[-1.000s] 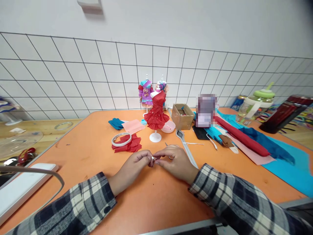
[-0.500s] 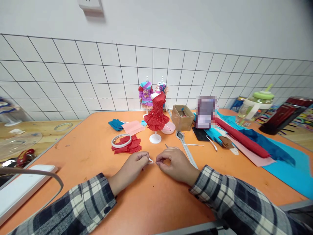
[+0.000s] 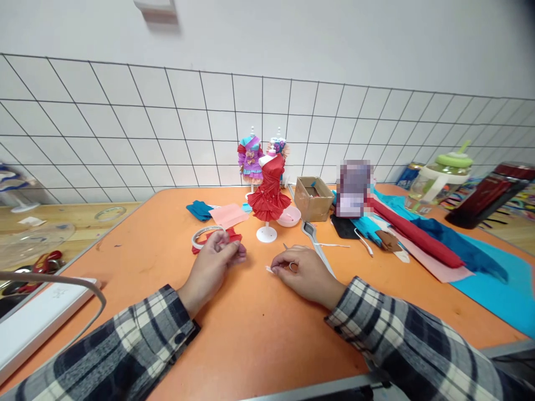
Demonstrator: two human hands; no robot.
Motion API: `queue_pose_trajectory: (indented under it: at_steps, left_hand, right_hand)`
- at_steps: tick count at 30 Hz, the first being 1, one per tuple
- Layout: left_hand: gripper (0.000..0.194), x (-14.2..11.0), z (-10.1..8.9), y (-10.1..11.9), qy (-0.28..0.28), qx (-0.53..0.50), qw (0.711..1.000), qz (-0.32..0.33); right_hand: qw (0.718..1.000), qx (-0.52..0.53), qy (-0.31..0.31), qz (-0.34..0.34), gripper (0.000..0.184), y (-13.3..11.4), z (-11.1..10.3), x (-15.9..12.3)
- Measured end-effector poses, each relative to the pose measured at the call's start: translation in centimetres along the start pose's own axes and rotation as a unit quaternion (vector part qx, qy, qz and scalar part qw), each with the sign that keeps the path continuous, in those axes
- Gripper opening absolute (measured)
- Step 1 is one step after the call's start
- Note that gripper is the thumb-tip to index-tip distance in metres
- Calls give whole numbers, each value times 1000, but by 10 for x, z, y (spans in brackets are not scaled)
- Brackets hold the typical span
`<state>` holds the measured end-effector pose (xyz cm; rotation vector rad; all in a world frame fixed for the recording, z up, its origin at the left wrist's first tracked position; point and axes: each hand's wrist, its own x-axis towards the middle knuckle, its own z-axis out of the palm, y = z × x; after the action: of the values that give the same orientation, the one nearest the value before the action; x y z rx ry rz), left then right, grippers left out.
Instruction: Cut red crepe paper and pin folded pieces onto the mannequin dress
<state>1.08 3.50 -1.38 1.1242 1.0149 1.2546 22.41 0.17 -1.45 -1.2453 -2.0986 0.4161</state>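
Observation:
My left hand (image 3: 213, 268) is loosely open over the near side of the roll of white tape (image 3: 199, 239) and the crumpled red paper (image 3: 234, 236), with nothing visible in it. Between thumb and forefinger, my right hand (image 3: 307, 274) pinches a small white piece of tape (image 3: 270, 269). A pointed metal tip (image 3: 285, 246) and a small loop show at that same hand, apparently small scissors; the rest is hidden. Just beyond both hands stands a mini dress form in a ruffled red dress (image 3: 270, 192) on a round white base (image 3: 266, 234).
Behind are dress forms in colourful outfits (image 3: 251, 159). A pink dish (image 3: 289, 217), cardboard box (image 3: 314, 200), grey-handled tool (image 3: 320, 250) and phone (image 3: 354, 189) lie rightward. Further right are a red paper roll (image 3: 418, 234), drinking bottle (image 3: 438, 186) and dark red flask (image 3: 487, 197).
My left hand has moved left and away, toward the tape roll, and its fingers have opened. The white piece stays pinched in my right hand, which has barely moved.

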Motion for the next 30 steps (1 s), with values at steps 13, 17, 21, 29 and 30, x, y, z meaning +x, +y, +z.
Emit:
queue_pose_trajectory:
  at_steps: [13, 17, 21, 29, 30]
  left_hand:
    - [17, -19, 16, -7, -192, 277, 940, 59]
    - [11, -18, 16, -1, -177, 354, 915, 76]
    - [14, -17, 14, -2, -175, 414, 889, 90]
    - [29, -20, 12, 1, -246, 492, 824, 135]
    - [29, -20, 12, 1, -247, 487, 828, 129]
  right_hand:
    - [999, 30, -5, -18, 11, 0, -1, -2]
    - [1000, -2, 2, -22, 10, 2, -4, -1]
    - [999, -39, 6, -38, 10, 4, -5, -2]
    - [986, -156, -59, -28, 17, -2, -13, -3]
    - [985, -157, -67, -21, 17, -3, -13, -3]
